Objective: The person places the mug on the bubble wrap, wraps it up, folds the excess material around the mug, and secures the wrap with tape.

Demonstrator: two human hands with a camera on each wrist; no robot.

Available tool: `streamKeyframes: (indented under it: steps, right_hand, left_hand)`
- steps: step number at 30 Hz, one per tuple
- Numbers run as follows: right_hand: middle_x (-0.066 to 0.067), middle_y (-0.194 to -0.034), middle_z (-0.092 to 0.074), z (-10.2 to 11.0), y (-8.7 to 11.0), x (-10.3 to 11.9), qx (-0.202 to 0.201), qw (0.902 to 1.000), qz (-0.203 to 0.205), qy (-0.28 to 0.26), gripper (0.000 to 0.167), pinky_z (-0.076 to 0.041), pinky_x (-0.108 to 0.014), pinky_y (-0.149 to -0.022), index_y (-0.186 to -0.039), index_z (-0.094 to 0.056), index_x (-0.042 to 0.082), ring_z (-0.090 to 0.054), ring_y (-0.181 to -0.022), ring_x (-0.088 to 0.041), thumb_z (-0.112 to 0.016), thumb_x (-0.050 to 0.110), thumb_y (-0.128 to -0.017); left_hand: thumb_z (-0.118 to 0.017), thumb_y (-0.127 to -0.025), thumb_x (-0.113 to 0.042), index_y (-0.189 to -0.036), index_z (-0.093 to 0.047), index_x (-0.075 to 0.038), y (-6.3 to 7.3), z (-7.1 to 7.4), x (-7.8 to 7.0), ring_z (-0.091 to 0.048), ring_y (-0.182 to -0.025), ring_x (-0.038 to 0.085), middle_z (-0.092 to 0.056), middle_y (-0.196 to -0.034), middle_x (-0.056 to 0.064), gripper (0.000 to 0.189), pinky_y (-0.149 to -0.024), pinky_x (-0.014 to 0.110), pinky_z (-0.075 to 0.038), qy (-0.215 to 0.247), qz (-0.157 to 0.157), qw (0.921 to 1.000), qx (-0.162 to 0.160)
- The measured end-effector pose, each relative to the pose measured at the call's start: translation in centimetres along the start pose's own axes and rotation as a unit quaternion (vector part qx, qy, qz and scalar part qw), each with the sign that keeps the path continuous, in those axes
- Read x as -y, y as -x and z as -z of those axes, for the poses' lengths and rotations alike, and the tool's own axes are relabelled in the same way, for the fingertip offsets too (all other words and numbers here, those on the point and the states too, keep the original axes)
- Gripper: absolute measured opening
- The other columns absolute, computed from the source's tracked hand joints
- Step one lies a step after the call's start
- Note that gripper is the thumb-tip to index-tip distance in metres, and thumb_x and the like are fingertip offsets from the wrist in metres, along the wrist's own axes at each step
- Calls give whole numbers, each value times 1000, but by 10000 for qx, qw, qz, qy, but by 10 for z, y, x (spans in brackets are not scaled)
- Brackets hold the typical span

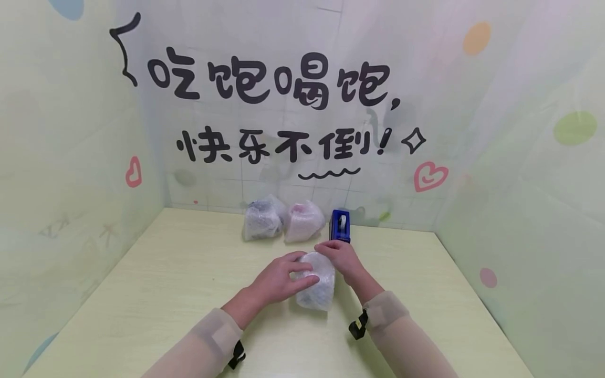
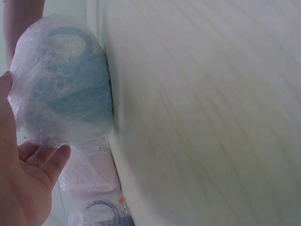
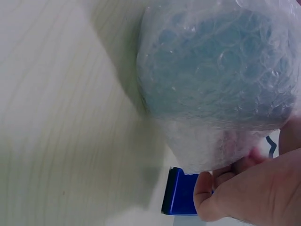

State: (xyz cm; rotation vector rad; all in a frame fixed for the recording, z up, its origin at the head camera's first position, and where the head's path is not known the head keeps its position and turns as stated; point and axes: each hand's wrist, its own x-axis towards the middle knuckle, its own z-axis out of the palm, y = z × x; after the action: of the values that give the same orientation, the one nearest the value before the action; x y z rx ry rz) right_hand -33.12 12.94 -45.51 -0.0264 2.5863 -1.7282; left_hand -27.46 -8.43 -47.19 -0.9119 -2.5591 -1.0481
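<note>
A blue mug (image 2: 80, 89) wrapped in bubble wrap stands on the table, its curved handle showing through the layers in the left wrist view. My left hand (image 1: 279, 281) holds it from the left side, thumb and fingers spread around the wrap. At the far right of the mug, my right hand (image 1: 344, 258) pinches a loose end of the bubble wrap (image 3: 197, 146) between thumb and fingers. The right wrist view shows this flap extending past the mug's bluish body.
At the back of the table (image 1: 189, 294) stand two more wrapped items, a dark-patterned one (image 1: 261, 220) and a pink one (image 1: 304, 223). A blue tape dispenser (image 1: 340, 223) sits to their right, just beyond my right hand. Printed panels (image 1: 283, 31) enclose the table.
</note>
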Motion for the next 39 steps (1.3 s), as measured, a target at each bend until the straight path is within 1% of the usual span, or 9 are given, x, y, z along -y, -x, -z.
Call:
streamKeyframes:
  steps: [4,7,9,13,16,21,27,34,39]
  right_hand:
    - [-17,-123,-69,1,-3,-3,-107,9989,408,223,45,-56,-35,-88,-130,-69,0,-65,-110,-27,-82,28,-98]
    - [-10,-114,-78,4,-5,-3,34,9931,915,738,25,-55,-31,-83,-113,-82,7,-68,-102,-19,-80,28,-100]
    - [-4,-105,-82,7,-5,-3,258,9891,1017,1030,24,-54,-30,-80,-105,-87,11,-68,-94,-15,-77,33,-103]
    - [-1,-85,-77,13,-4,-4,708,9874,823,1153,38,-52,-29,-71,-101,-87,9,-63,-78,-12,-68,41,-108]
    - [1,-85,-75,17,-1,-5,962,9861,743,1129,42,-51,-29,-71,-104,-86,8,-62,-79,-12,-64,43,-110]
    - [3,-89,-76,17,-1,-8,1198,9851,717,1007,40,-51,-28,-73,-110,-86,9,-61,-81,-10,-66,43,-109]
    - [3,-84,-74,16,-1,-8,1152,9855,763,986,40,-50,-27,-67,-108,-86,8,-61,-76,-10,-65,41,-109]
    - [-7,-107,-81,13,2,-8,987,9857,923,1004,36,-54,-27,-76,-113,-84,8,-67,-90,-12,-65,39,-110]
    - [-4,-95,-77,12,2,-10,847,9878,895,955,34,-50,-28,-70,-101,-83,8,-62,-81,-13,-67,37,-109]
  left_hand:
    - [-79,-101,-39,-123,-85,-13,0,0,0,-70,-132,38,-72,-142,16,34,-112,55,-57,-23,-12,10000,-21]
    - [-79,-101,-39,-123,-85,-14,1,0,-1,-70,-133,38,-71,-142,15,34,-112,55,-57,10,41,10000,-3]
    - [-79,-101,-39,-123,-85,-14,1,0,-1,-69,-133,38,-71,-142,15,34,-112,55,-57,4,42,10000,5]
    - [-79,-101,-39,-124,-84,-14,1,0,0,-69,-135,37,-71,-144,14,35,-114,54,-56,57,98,9999,47]
    - [-79,-101,-40,-126,-84,-14,1,-1,0,-67,-138,37,-70,-147,14,36,-116,55,-55,134,180,9997,91]
    - [-80,-100,-41,-128,-83,-13,2,0,0,-66,-139,39,-68,-149,16,39,-116,56,-55,83,153,9998,99]
    - [-82,-98,-44,-129,-82,-12,1,0,-1,-67,-137,38,-68,-148,17,44,-115,55,-56,-113,-17,9999,54]
    - [-83,-97,-42,-128,-83,-13,0,1,-3,-69,-134,38,-70,-146,15,42,-114,55,-57,-119,-33,9999,-42]
    - [-82,-98,-41,-126,-84,-12,0,-1,-3,-69,-134,40,-71,-145,17,40,-113,55,-57,-110,-17,9999,-79]
